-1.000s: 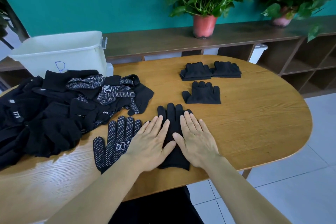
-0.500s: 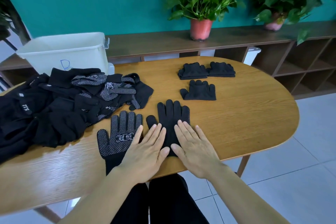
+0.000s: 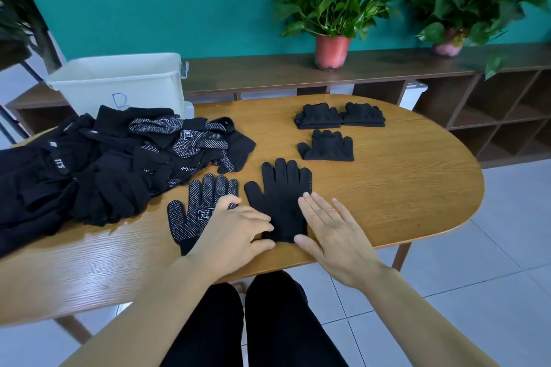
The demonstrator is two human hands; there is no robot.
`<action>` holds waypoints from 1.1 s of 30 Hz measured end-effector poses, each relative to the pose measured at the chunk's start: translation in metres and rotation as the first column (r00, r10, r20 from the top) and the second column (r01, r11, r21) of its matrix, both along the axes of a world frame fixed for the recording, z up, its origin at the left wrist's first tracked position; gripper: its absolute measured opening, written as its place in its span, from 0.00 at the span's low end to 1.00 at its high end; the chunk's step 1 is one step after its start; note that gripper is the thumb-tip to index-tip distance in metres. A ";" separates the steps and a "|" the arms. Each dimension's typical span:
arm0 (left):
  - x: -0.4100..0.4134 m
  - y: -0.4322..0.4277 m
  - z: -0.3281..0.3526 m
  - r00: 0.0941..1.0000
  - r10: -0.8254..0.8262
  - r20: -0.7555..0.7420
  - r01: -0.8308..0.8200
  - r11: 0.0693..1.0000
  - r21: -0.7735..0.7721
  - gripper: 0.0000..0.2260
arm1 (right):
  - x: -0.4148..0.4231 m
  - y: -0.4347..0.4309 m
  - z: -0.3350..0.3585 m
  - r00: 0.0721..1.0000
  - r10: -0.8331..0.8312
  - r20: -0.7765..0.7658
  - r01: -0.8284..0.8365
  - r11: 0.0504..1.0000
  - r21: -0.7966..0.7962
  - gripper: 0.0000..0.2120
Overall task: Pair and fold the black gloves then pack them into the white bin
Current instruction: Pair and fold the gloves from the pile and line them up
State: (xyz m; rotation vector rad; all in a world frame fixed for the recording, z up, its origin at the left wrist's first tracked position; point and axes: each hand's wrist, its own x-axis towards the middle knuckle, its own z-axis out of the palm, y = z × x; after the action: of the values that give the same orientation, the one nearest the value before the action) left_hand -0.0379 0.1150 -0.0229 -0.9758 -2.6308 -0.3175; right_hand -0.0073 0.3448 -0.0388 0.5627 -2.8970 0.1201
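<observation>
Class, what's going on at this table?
A person works at a wooden table. A plain black glove lies flat between both hands: the right hand lies open at its right edge, the left hand rests curled at its cuff. A dotted glove lies left of it, three folded sets behind, a loose pile by the white bin.

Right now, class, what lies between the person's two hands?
A plain black glove lies flat on the table between the left hand and right hand, seen in the head view.
</observation>
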 end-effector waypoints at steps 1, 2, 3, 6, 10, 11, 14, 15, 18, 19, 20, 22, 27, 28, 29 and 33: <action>0.000 0.001 0.001 1.000 -0.002 -0.008 0.002 1.000 0.004 0.17 | 0.000 -0.001 -0.004 0.999 0.017 -0.035 -0.017 1.000 0.005 0.35; 0.000 0.002 0.001 1.000 -0.007 -0.016 0.007 1.000 0.001 0.16 | 0.000 -0.002 -0.008 0.998 0.034 -0.061 -0.033 0.999 0.016 0.34; -0.001 0.003 0.001 0.999 -0.010 -0.031 0.010 1.000 -0.002 0.15 | -0.001 -0.003 -0.011 0.996 0.046 -0.076 -0.044 0.999 0.025 0.35; 0.000 0.005 -0.002 0.996 -0.010 -0.088 0.012 1.000 0.017 0.13 | -0.002 -0.006 -0.013 0.993 0.050 -0.111 -0.049 0.999 0.012 0.35; 0.003 0.007 -0.010 0.995 0.060 -0.084 -0.044 0.984 0.175 0.10 | -0.006 -0.014 -0.010 0.994 0.024 -0.109 -0.035 0.994 -0.101 0.35; 0.004 0.007 -0.011 0.995 0.069 -0.078 -0.052 0.977 0.209 0.09 | -0.007 -0.015 -0.010 0.993 0.015 -0.113 -0.033 0.987 -0.155 0.34; 0.010 0.007 -0.013 0.998 0.044 -0.038 -0.034 0.970 0.241 0.08 | -0.016 -0.013 -0.016 0.988 -0.002 -0.154 -0.041 0.961 -0.273 0.28; 0.012 0.007 -0.012 0.999 0.038 -0.010 -0.035 0.972 0.232 0.09 | -0.019 -0.011 -0.018 0.986 -0.005 -0.166 -0.044 0.956 -0.290 0.27; 0.015 0.003 -0.006 0.984 0.076 0.163 -0.101 0.983 0.152 0.21 | -0.024 -0.009 -0.023 0.976 -0.031 -0.216 -0.047 0.937 -0.347 0.27; 0.015 0.002 -0.005 0.974 0.097 0.204 -0.124 0.985 0.124 0.24 | -0.023 -0.009 -0.023 0.971 -0.045 -0.237 -0.048 0.925 -0.376 0.27; 0.014 0.003 -0.004 0.972 0.115 0.204 -0.141 0.983 0.116 0.25 | -0.023 -0.009 -0.022 0.966 -0.060 -0.252 -0.049 0.912 -0.407 0.26; 0.010 0.005 -0.002 0.979 0.138 0.148 -0.160 0.976 0.150 0.21 | -0.022 -0.010 -0.020 0.960 -0.094 -0.263 -0.045 0.878 -0.477 0.24; 0.003 0.010 0.001 0.980 0.144 0.136 -0.161 0.979 0.128 0.26 | -0.023 -0.010 -0.017 0.961 -0.169 -0.217 0.005 0.799 -0.601 0.21; 0.004 0.010 0.004 0.978 0.139 0.153 -0.156 0.982 0.108 0.27 | -0.023 -0.009 -0.017 0.963 -0.169 -0.210 0.007 0.794 -0.608 0.21; 0.004 0.009 0.005 0.978 0.131 0.164 -0.148 0.984 0.098 0.29 | -0.023 -0.008 -0.017 0.964 -0.168 -0.205 0.008 0.792 -0.610 0.21; 0.004 0.006 0.007 0.972 0.116 0.204 -0.135 0.987 0.085 0.31 | -0.021 -0.008 -0.021 0.957 -0.130 -0.258 -0.028 0.848 -0.530 0.13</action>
State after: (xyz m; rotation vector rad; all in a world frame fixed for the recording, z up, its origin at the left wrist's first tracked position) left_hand -0.0344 0.1212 -0.0161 -0.7774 -2.8094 -0.5337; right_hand -0.0286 0.3367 -0.0597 0.3588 -2.4327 0.7416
